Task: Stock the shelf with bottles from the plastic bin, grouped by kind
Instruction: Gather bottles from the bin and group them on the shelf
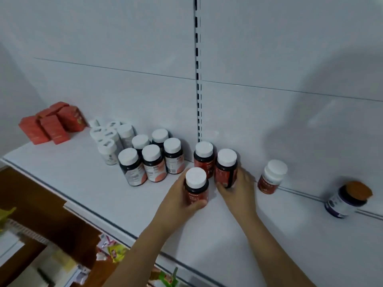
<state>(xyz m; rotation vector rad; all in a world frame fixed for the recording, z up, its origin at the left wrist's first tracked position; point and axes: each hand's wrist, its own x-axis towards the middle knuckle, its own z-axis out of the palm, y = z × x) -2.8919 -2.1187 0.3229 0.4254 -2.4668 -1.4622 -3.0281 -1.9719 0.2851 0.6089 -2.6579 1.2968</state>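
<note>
On the white shelf my left hand grips a dark bottle with a red label and white cap, standing upright. My right hand holds a second red-label bottle just behind and to the right. A third bottle of that kind stands against the back wall. To their left stands a group of several dark bottles with white-and-salmon labels. Further left stand several white bottles. The plastic bin is out of view.
Red cartons are stacked at the far left of the shelf. A white-capped red-label bottle stands alone to the right, and a purple-label jar with an orange lid stands further right. Below the shelf's front edge lie a brown surface and colourful packets.
</note>
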